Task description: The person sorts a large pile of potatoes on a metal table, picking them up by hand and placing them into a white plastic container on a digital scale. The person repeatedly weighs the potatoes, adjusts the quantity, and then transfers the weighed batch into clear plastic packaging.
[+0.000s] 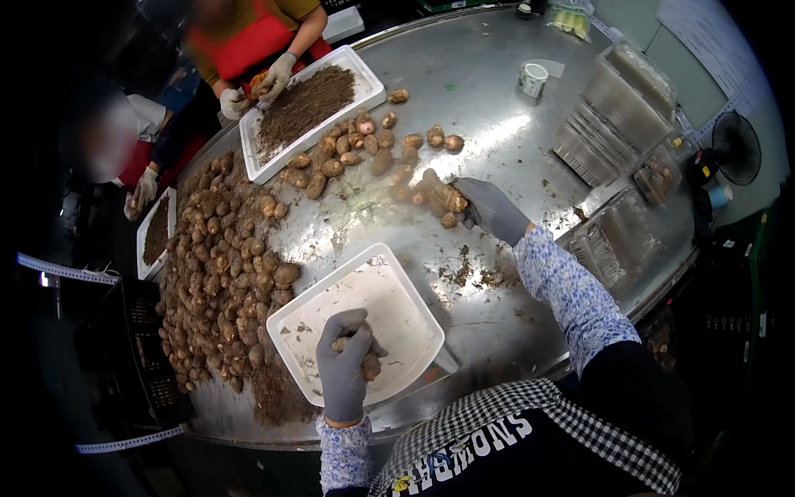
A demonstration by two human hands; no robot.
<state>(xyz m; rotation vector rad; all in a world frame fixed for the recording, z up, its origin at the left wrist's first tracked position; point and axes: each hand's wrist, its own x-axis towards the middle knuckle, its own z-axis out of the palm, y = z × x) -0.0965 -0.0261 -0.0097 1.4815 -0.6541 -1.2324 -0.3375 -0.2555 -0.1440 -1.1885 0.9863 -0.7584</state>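
My left hand [344, 369], in a grey glove, has its fingers curled round brown taro corms [371, 367]. It is above a white tray [424, 308] with scraps of peel and dirt in it. My right hand [493, 209], also gloved in grey, reaches over the metal table and has its fingertips closed on a taro corm [451, 199]. Other corms lie right beside it, slightly blurred. How many corms each hand holds is partly hidden by the gloves. A loose row of cleaned-looking corms [331, 168] stretches from there to the far left.
A large heap of dirty taro [219, 282] covers the table's left side. Across the table, a gloved co-worker [273, 79] works over a soil-filled white tray [377, 89]; another person [145, 186] has a smaller tray [142, 263]. Clear plastic containers [617, 116] and a fan [735, 149] stand right.
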